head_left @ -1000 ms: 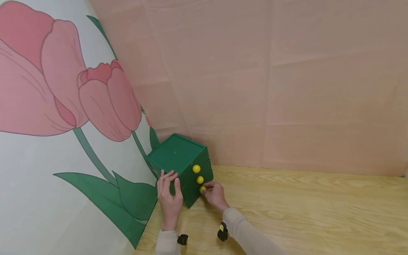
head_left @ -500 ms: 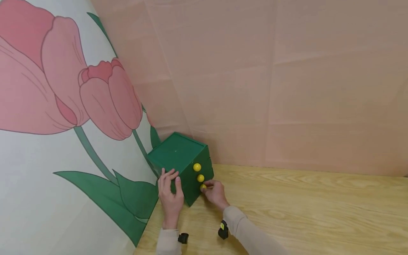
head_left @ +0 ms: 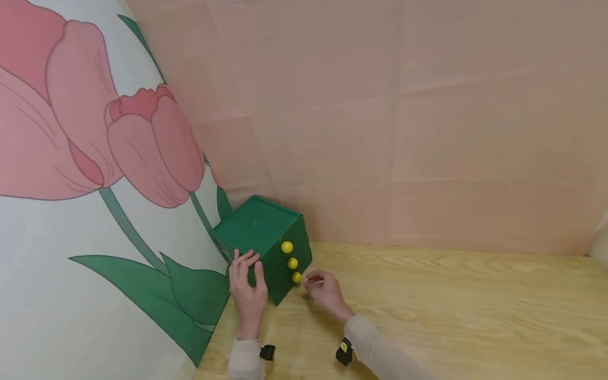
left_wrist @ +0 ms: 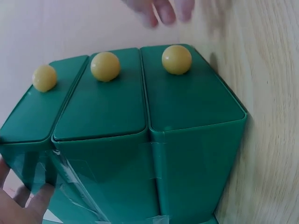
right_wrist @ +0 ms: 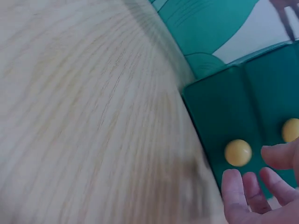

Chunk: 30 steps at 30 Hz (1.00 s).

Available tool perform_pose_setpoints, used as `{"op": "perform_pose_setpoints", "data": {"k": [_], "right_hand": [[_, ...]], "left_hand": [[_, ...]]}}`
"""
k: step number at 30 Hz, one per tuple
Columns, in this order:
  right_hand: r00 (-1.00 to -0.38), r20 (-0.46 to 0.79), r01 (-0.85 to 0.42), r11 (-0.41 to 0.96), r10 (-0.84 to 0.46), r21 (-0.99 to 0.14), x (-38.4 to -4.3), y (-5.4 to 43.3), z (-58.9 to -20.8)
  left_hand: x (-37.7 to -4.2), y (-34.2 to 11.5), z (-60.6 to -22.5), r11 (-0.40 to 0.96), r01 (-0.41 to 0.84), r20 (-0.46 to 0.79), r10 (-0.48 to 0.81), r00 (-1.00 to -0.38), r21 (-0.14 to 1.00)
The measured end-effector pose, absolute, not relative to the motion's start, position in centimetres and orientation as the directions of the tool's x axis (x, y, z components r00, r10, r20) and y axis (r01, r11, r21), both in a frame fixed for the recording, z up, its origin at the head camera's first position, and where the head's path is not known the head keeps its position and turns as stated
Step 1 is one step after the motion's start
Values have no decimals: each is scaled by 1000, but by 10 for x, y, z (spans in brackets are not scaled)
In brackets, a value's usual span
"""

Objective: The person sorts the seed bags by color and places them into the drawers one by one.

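Observation:
A green cabinet of three stacked drawers (head_left: 256, 227) stands in the corner, its drawers flush. Each drawer front bears a round yellow knob; the bottom knob (head_left: 296, 277) is nearest the table. My left hand (head_left: 248, 298) rests against the cabinet's near side, fingertips at the top edge and thumb apart. In the left wrist view, the left fingers (left_wrist: 39, 200) touch the cabinet side. My right hand (head_left: 329, 295) is just right of the bottom knob and holds nothing. In the right wrist view, its fingers (right_wrist: 233, 186) are spread and clear of the knob.
A white panel with painted tulips (head_left: 142, 142) rises at the left, close to the cabinet. Behind runs a pink cloth backdrop (head_left: 394, 132). The wood-grain tabletop (head_left: 451, 311) extends to the right.
My right hand has let go of the bottom knob and drawn back slightly to the right. The left hand stays on the cabinet. The head view has shifted a little.

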State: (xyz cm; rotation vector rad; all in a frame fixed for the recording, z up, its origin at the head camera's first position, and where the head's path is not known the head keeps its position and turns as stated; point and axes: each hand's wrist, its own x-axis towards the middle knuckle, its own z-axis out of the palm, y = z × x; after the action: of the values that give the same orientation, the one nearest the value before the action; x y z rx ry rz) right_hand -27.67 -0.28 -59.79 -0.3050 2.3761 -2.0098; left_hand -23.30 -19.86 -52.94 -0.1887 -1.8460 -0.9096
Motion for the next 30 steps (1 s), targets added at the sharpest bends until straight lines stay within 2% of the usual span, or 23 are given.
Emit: {"op": "perform_pose_setpoints", "data": {"k": [6,11,14,18,21,23,27,30], "right_hand": [[-979,126,-161,238,-158,-958,-261,45,-578],[-951,252,-301,354,-179,-886,-254,108,-556],[-903,361,-430,505,-233,-748,-248,153,-537],[-830,458,-532,698,-318,-480,-243,206,-502],[-794,490,-546,777,-359,-314,-242,241,-477],[-788,493,-534,808,-368,-250,-242,264,-466],[-845,423,-446,867,-327,-221,-242,312,-452],[-901,348,-336,924,-259,-184,-244,345,-447]], "left_hand": [[-228,-203,-518,729,460,818,-238,-524,507],[-228,-205,-499,800,389,794,-171,-583,458],[-231,-203,-487,843,356,765,-97,-637,404],[-237,-201,-471,889,322,688,11,-725,326],[-244,-201,-458,911,301,621,64,-781,284],[-250,-202,-452,923,285,574,90,-814,260],[-260,-210,-444,941,247,481,112,-870,229],[-266,-218,-440,949,222,434,107,-894,223]]}}
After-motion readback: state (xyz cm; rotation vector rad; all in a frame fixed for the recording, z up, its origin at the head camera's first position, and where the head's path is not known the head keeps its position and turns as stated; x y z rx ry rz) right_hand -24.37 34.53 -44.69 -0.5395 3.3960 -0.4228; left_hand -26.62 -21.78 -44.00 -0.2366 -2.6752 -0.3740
